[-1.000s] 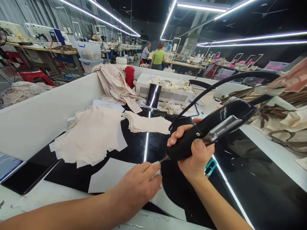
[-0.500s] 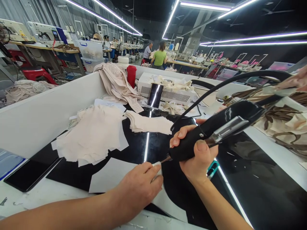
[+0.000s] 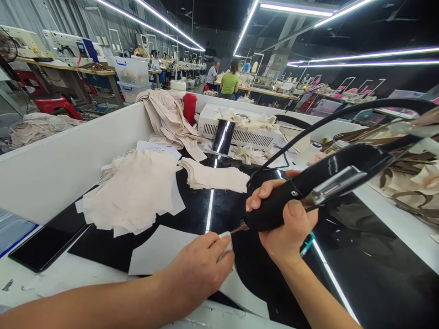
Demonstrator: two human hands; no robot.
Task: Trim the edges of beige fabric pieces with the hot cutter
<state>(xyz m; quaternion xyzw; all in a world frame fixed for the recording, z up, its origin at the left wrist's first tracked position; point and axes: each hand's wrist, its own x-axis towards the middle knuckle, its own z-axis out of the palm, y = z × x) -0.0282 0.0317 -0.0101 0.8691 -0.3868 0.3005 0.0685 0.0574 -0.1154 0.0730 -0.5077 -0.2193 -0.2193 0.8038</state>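
Observation:
My right hand (image 3: 284,224) grips a black corded cutting tool (image 3: 318,183), its thin metal tip (image 3: 237,228) pointing down-left at the edge of a small white piece. My left hand (image 3: 202,265) lies flat on a white paper pattern sheet (image 3: 161,251) on the black glossy worktop (image 3: 360,265), fingertips pinning that small white piece right beside the tip. The tool's black cable (image 3: 343,114) arcs up and to the right. A teal-handled small tool (image 3: 306,244) lies on the worktop, partly hidden behind my right hand.
A pile of cream fabric cut pieces (image 3: 133,192) and a folded cream piece (image 3: 212,177) lie beyond my hands. A white box unit (image 3: 240,132), red cup (image 3: 190,108), draped beige fabric (image 3: 168,119) and white side wall (image 3: 68,155) stand behind. Patterned fabric (image 3: 408,178) hangs right. People work far back.
The view has shifted slightly; my right hand with the tool has edged a little to the right and my left hand has stayed pressed beside the tip.

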